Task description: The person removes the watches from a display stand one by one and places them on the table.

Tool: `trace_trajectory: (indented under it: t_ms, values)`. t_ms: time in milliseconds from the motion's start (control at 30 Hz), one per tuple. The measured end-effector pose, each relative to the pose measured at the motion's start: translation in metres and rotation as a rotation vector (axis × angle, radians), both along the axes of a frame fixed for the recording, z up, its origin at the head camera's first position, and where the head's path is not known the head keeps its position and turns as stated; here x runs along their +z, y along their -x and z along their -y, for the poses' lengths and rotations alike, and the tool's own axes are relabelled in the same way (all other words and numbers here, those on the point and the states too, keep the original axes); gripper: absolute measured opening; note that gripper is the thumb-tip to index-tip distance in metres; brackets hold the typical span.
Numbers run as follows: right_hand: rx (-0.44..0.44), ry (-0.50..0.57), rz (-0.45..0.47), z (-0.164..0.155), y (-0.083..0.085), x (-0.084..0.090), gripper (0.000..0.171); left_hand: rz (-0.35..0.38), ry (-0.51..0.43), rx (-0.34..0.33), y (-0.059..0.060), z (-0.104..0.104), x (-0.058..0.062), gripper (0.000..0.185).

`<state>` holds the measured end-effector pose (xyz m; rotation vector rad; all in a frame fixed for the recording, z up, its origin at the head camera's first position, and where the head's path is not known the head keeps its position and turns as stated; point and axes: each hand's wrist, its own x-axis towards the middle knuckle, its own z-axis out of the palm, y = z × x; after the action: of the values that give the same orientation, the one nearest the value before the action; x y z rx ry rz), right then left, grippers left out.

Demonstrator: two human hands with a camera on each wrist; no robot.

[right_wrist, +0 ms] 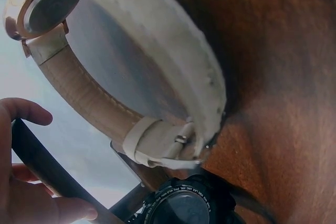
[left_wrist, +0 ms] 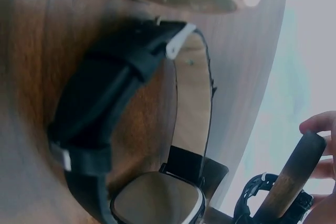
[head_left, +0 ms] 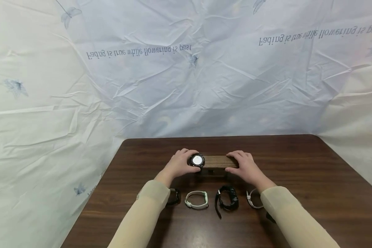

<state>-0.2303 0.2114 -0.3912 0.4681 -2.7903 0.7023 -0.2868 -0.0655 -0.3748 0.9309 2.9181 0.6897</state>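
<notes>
Left hand: left hand (head_left: 179,164), centre of the head view, fingers curled round the left end of the wooden bar, by the round-faced watch.
Right hand: right hand (head_left: 246,167), just right of centre, fingers bent over the right end of the same bar, thumb toward the near side.
Wooden bar: wooden bar (head_left: 218,161), a dark-grained bar lying left to right between the two hands, raised on a small dark base; also seen end-on at the lower right of the left wrist view (left_wrist: 294,179) and as a dark strip at the lower left of the right wrist view.
Round-faced watch: round-faced watch (head_left: 197,160), black case with a pale shining dial, strapped round the left part of the bar, touching the left hand's fingers.
Table: dark brown table (head_left: 313,193), filling the lower centre of the head view.
Row of watches, lower centre, nearer than the bar:
- Black strap watch: black strap watch (head_left: 174,197), partly hidden by the left sleeve; large in the left wrist view (left_wrist: 105,114).
- White watch: white watch (head_left: 197,200), strap closed in a loop.
- Black sports watch: black sports watch (head_left: 227,199), chunky, strap looped.
- Cream strap watch: cream strap watch (head_left: 253,199), partly behind the right sleeve; close in the right wrist view (right_wrist: 131,93), gold-toned case at the upper left.
Backdrop: creased white sheet (head_left: 186,75) printed with mirrored lettering, upper half of the head view.
</notes>
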Motion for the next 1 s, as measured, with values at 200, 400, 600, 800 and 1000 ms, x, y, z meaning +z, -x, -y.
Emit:
trace_trajectory:
  t_ms: [200,400,600,800,1000]
  values:
    - [-0.007,-0.007,0.016,0.001,0.002,0.002,0.055,-0.018,-0.036,-0.002,0.003,0.008,-0.001,0.063]
    - [-0.008,-0.01,0.017,0.001,0.002,0.002,0.054,-0.029,-0.076,-0.019,0.006,0.017,-0.006,0.063]
    - [-0.01,-0.01,0.024,0.002,0.002,0.002,0.054,-0.033,-0.099,-0.027,0.005,0.021,-0.009,0.063]
    - [-0.005,-0.004,0.022,0.002,0.0,0.001,0.054,-0.037,-0.114,-0.019,0.004,0.024,-0.011,0.062]
    - [0.002,-0.006,0.014,0.0,-0.001,0.0,0.055,0.024,-0.128,-0.012,0.003,0.026,-0.012,0.065]
